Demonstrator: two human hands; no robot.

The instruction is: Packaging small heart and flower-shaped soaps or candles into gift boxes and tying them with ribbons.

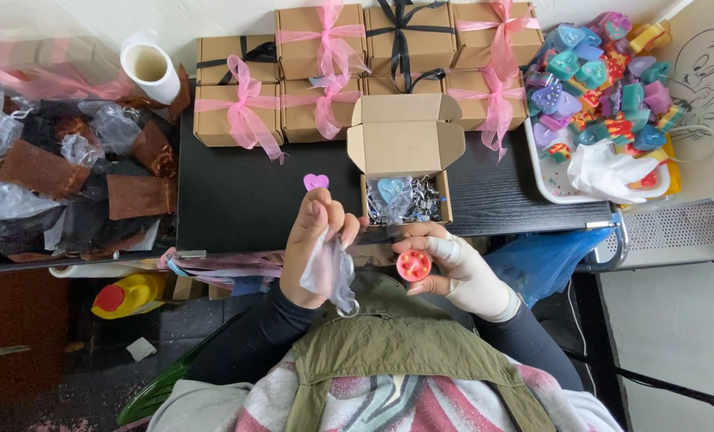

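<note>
Left grip (pixel 317 244) pinches a small clear plastic bag (pixel 330 272), centre frame. Right grip (pixel 453 268), gloved, closed on a round red moulded piece (pixel 414 265). Open brown cardboard box (pixel 406 172) just above on the black counter (pixel 245 192). Risk: limp bag mouth collapses, so the piece could drop.

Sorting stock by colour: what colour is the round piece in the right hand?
Red-orange round piece, held by the right hand; head view.

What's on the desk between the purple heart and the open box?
Nothing: in the head view, the stretch of black desk between the purple heart and the open box is bare.
</note>
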